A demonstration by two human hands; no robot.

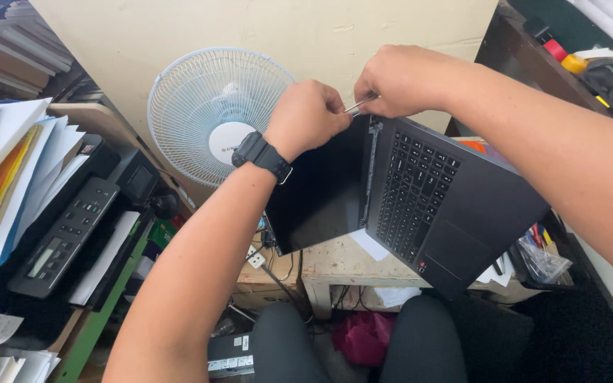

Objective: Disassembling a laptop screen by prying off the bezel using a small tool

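Centrally, my laptop (420,198) lies opened flat on a small table (335,262), its long axis slanting from lower left to right, screen at centre, keyboard toward lower right. Upper left stands a fan (207,106). My left hand (306,117) and right hand (399,81) both pinch a thin metal tool (360,105) above the hinge.
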